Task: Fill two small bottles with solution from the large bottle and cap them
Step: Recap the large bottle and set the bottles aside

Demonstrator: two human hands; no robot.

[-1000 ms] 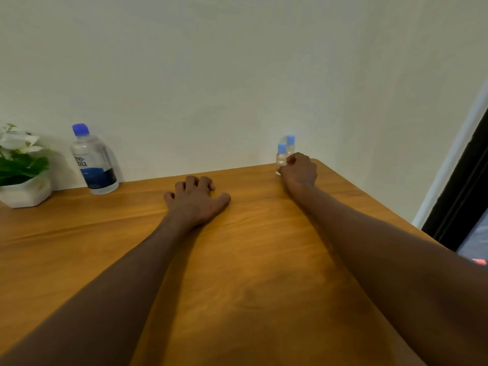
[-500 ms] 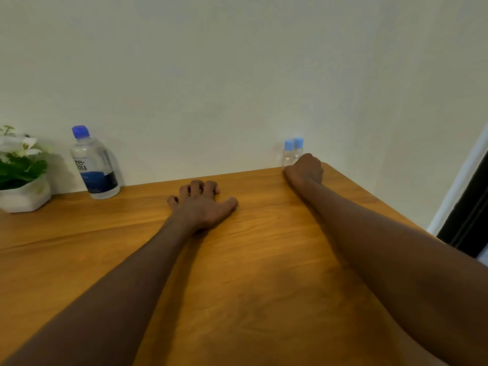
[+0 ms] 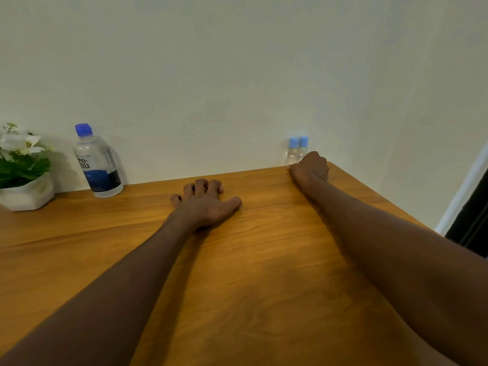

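Right hand (image 3: 310, 167): fingers curled, hidden behind the knuckles, at the base of two small bottles (image 3: 297, 151); grip or mere touch cannot be told. Both small bottles upright, blue-capped, side by side at 1 o'clock against the wall (image 3: 237, 75). Left hand (image 3: 206, 204): flat on the table (image 3: 250, 273) at 12 o'clock, fingers loosely bent, holding nothing. Large bottle (image 3: 96, 165): capped, upright at 10 o'clock, well apart from both hands. Potted plant (image 3: 22, 170): just beside it, at 9 o'clock.
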